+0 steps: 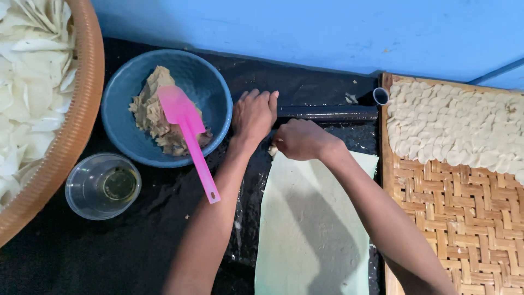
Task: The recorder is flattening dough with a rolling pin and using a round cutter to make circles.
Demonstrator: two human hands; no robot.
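Observation:
My left hand [254,113] lies flat, fingers together, on the left end of a long dark rolling pipe [327,113] at the back of the black work surface. My right hand [299,139] is closed at the far edge of a thin pale sheet of dough [311,229], pinching a small bit of dough between its fingers. The sheet stretches from that hand toward me. Left of my hands stands a blue bowl [213,87] with a lump of beige dough [153,112] and a pink spatula [188,136] leaning in it.
A small clear cup [82,188] with a little oil stands at the front left. A big brown basket [82,109] of white chips fills the left edge. On the right lies a woven bamboo tray [464,218] with rows of small pale dough discs [458,128]. A blue wall runs behind.

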